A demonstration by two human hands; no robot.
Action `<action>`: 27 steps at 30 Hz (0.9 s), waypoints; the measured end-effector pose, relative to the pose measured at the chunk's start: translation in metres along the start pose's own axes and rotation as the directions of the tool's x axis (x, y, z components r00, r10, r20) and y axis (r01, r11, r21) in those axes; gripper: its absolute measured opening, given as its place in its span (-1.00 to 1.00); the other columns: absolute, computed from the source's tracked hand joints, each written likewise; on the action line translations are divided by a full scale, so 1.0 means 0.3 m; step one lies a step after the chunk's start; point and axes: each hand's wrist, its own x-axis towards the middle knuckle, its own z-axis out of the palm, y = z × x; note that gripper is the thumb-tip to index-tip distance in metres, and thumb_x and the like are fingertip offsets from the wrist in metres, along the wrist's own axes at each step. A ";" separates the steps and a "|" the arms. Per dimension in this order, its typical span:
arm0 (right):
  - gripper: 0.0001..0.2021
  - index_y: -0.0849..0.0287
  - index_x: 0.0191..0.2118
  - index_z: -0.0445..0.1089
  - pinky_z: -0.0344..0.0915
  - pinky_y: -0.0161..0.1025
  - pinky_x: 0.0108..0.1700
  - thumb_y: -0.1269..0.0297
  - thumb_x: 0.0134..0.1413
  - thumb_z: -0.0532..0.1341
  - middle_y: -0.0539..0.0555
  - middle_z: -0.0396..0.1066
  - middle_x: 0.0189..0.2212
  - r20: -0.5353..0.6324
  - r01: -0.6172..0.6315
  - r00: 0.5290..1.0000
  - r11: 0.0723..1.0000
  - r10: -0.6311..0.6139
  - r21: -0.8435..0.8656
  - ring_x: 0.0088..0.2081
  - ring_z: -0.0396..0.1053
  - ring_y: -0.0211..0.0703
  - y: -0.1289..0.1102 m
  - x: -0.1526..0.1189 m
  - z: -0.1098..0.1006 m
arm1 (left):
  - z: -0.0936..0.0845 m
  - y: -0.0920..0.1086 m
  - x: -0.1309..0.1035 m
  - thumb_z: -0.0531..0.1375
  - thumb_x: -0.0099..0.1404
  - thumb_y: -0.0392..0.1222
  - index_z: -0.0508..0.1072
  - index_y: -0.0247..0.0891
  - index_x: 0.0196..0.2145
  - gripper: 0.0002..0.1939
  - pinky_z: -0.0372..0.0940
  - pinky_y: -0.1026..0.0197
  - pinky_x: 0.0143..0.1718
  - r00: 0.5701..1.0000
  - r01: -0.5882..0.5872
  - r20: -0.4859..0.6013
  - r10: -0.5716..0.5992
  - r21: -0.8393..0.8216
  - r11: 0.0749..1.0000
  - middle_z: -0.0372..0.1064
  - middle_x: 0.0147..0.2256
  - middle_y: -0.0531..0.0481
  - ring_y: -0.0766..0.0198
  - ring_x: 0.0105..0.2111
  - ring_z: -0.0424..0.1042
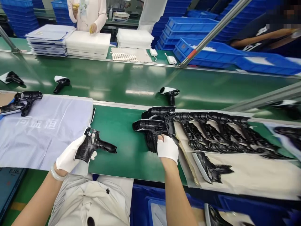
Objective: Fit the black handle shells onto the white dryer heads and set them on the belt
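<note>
In a white glove, my left hand [71,152] grips a black hair dryer shell half [88,146], its hollow inner side up and its handle pointing right. My right hand [167,148], in a white glove with bare fingertips, is closed at the handle of a black hair dryer shell [151,125] on a pile at the green bench's middle. Its fingers are partly hidden behind the glove. More black shells [164,111] lie just behind that one, at the pile's back edge.
Rows of black shell halves [218,131] cover paper on the right, with a single shell half [213,168] nearer me. A white cloth [47,131] lies left. White-and-black hair dryers [170,91] sit on the green conveyor [113,81]. Metal posts [211,31] slant across. Two people work beyond.
</note>
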 end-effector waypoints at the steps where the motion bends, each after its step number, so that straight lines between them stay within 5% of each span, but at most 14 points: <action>1: -0.68 0.31 -0.18 0.51 0.32 0.04 -0.14 0.22 0.16 0.09 0.39 0.48 -0.24 -0.031 0.007 0.999 1.000 -0.008 -0.015 -0.17 0.43 0.20 -0.010 -0.010 0.004 | 0.001 -0.007 0.006 0.24 0.31 0.18 0.56 -0.30 -0.23 -0.57 0.37 0.23 -0.45 1.000 0.010 0.009 -0.010 0.001 1.000 0.54 -0.53 -0.10 0.21 -0.54 0.49; 3: -0.65 0.36 -0.08 0.49 0.29 0.15 -0.02 0.21 0.15 0.13 0.45 0.44 -0.08 -0.073 0.060 0.995 0.998 -0.061 -0.012 -0.03 0.38 0.29 -0.048 -0.062 0.006 | -0.002 -0.030 0.026 0.23 0.29 0.21 0.55 -0.32 -0.22 -0.53 0.37 0.23 -0.48 0.998 0.055 0.013 -0.056 0.022 0.998 0.54 -0.51 -0.14 0.18 -0.54 0.51; 5: -0.62 0.31 0.00 0.45 0.28 0.14 0.08 0.17 0.16 0.18 0.40 0.42 0.00 -0.043 0.287 0.958 0.953 -0.284 0.093 0.04 0.35 0.26 -0.104 -0.154 0.004 | -0.002 -0.057 0.050 0.22 0.28 0.23 0.55 -0.35 -0.23 -0.50 0.38 0.23 -0.51 0.994 0.106 0.012 -0.107 0.053 0.993 0.55 -0.51 -0.19 0.14 -0.53 0.53; 7: -0.53 0.25 0.14 0.35 0.32 0.06 0.09 0.17 0.13 0.24 0.33 0.42 0.04 0.023 0.582 0.789 0.758 -0.614 0.296 0.07 0.37 0.17 -0.169 -0.265 0.008 | 0.007 -0.081 0.072 0.20 0.29 0.24 0.55 -0.37 -0.23 -0.47 0.38 0.23 -0.53 0.989 0.138 0.036 -0.140 0.067 0.988 0.55 -0.52 -0.21 0.12 -0.53 0.53; 9: -0.37 0.18 0.28 0.21 0.40 -0.01 -0.02 0.23 0.08 0.30 0.27 0.44 0.01 0.113 0.687 0.600 0.583 -0.792 0.433 -0.02 0.43 0.11 -0.226 -0.361 0.020 | 0.024 -0.096 0.086 0.19 0.29 0.27 0.56 -0.36 -0.20 -0.45 0.38 0.21 -0.52 0.985 0.147 0.085 -0.152 0.068 0.987 0.55 -0.51 -0.20 0.12 -0.54 0.53; 11: -0.34 0.13 0.31 0.17 0.43 -0.09 -0.16 0.35 0.07 0.28 0.17 0.49 -0.12 0.229 0.670 0.546 0.584 -0.806 0.458 -0.15 0.46 0.04 -0.260 -0.415 0.039 | 0.037 -0.103 0.095 0.21 0.28 0.24 0.57 -0.30 -0.13 -0.48 0.42 0.15 -0.46 0.985 0.110 0.129 -0.117 0.065 0.992 0.57 -0.43 -0.17 0.11 -0.49 0.53; 13: -0.42 0.13 0.27 0.24 0.41 -0.15 -0.17 0.41 0.09 0.22 0.12 0.48 -0.20 0.325 0.602 0.616 0.695 -0.718 0.393 -0.19 0.48 -0.01 -0.263 -0.419 0.062 | 0.032 -0.105 0.099 0.26 0.26 0.18 0.56 -0.22 -0.07 -0.54 0.46 0.07 -0.33 0.986 0.058 0.156 -0.067 0.061 0.996 0.58 -0.31 -0.16 0.07 -0.37 0.55; 15: -0.49 0.12 0.22 0.30 0.40 -0.19 -0.13 0.39 0.13 0.19 0.11 0.47 -0.16 0.381 0.484 0.746 0.838 -0.546 0.253 -0.15 0.48 -0.04 -0.235 -0.388 0.082 | 0.006 -0.105 0.099 0.31 0.23 0.15 0.55 -0.20 -0.03 -0.53 0.46 0.01 -0.19 0.986 0.011 0.167 -0.020 0.049 0.999 0.56 -0.22 -0.16 0.04 -0.26 0.54; 18: -0.56 0.13 0.19 0.34 0.37 -0.22 -0.21 0.33 0.19 0.17 0.12 0.46 -0.13 0.368 0.287 0.887 0.957 -0.280 0.039 -0.19 0.50 -0.06 -0.155 -0.329 0.109 | -0.057 -0.103 0.096 0.35 0.19 0.15 0.51 -0.27 0.02 -0.44 0.44 0.01 -0.16 0.987 -0.036 0.158 0.031 0.026 0.999 0.52 -0.14 -0.19 0.05 -0.23 0.54; 22: -0.64 0.27 0.07 0.42 0.31 -0.15 -0.32 0.31 0.17 0.16 0.23 0.47 -0.19 0.280 0.151 0.954 0.979 -0.108 -0.137 -0.32 0.46 0.00 -0.043 -0.292 0.139 | -0.128 -0.088 0.093 0.34 0.26 0.02 0.51 -0.29 0.01 -0.55 0.40 0.09 -0.23 0.993 0.001 0.114 0.001 -0.013 1.000 0.52 -0.18 -0.17 0.13 -0.29 0.52; 27: -0.60 0.52 0.03 0.40 0.30 0.08 -0.21 0.33 0.16 0.12 0.56 0.43 -0.08 0.138 0.125 0.986 0.961 -0.093 -0.246 -0.12 0.43 0.35 0.023 -0.308 0.141 | -0.163 -0.041 0.069 0.37 0.21 0.03 0.54 -0.30 -0.01 -0.53 0.38 0.08 -0.22 0.986 -0.055 0.157 0.062 -0.049 0.997 0.53 -0.19 -0.19 0.13 -0.30 0.52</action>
